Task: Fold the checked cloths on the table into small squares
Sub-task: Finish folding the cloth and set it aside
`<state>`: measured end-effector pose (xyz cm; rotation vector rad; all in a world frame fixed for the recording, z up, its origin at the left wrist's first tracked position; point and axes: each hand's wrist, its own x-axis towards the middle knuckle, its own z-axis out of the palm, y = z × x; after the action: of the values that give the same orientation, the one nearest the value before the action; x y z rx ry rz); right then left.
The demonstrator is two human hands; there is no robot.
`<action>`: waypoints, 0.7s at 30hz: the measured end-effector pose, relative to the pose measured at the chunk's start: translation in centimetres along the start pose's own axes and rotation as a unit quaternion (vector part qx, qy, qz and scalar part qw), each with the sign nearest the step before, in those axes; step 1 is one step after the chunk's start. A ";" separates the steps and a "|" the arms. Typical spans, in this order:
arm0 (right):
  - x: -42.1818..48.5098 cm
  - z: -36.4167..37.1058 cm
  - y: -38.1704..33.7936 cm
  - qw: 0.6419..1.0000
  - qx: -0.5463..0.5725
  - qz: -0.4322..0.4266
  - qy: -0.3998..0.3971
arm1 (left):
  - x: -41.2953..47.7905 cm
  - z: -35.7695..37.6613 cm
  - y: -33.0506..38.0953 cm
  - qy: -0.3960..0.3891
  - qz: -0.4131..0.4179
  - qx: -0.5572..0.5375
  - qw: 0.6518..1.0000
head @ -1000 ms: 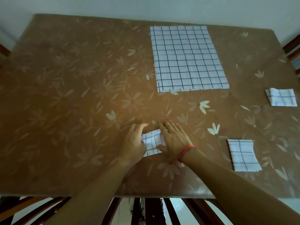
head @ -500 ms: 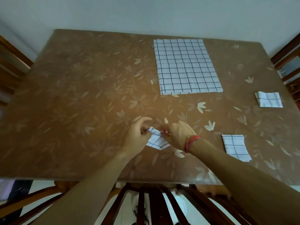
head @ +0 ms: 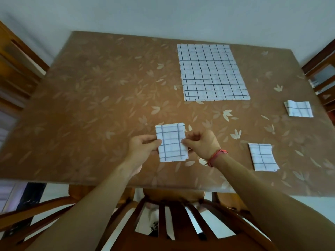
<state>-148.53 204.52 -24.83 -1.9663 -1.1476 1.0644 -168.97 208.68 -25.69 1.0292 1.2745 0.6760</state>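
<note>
This looks like a home dining room. A table (head: 108, 105) under a brown leaf-patterned cover stands against a plain pale wall (head: 163, 15), with wooden slat-backed chairs (head: 174, 223) near the hands and at both far sides.

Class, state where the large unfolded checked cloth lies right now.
The unfolded cloth lies flat at the far side of the table, right of centre, beyond both hands and the small folded squares.

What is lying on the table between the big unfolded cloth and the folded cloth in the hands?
Nothing. In the head view, only bare table lies between the unfolded cloth and the folded cloth that the left hand and right hand hold.
</note>
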 end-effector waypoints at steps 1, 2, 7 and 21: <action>-0.1 0.4 0.0 1.000 0.007 0.008 -0.003 | -0.1 -0.3 0.0 0.010 0.000 0.007 1.000; -0.3 0.8 -0.1 1.000 0.012 0.015 -0.006 | -0.2 -0.5 -0.1 0.017 0.001 0.015 1.000; -0.9 2.3 -0.6 0.998 0.046 0.044 -0.017 | -0.5 -1.6 -0.3 0.046 0.005 0.058 0.997; 0.2 6.6 -0.4 0.984 0.108 0.145 0.002 | 1.7 -4.4 -2.2 0.076 -0.027 0.080 0.994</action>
<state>-154.39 205.63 -27.76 -1.9965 -0.7215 1.2732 -173.18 210.29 -28.31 1.0855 1.5037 0.6261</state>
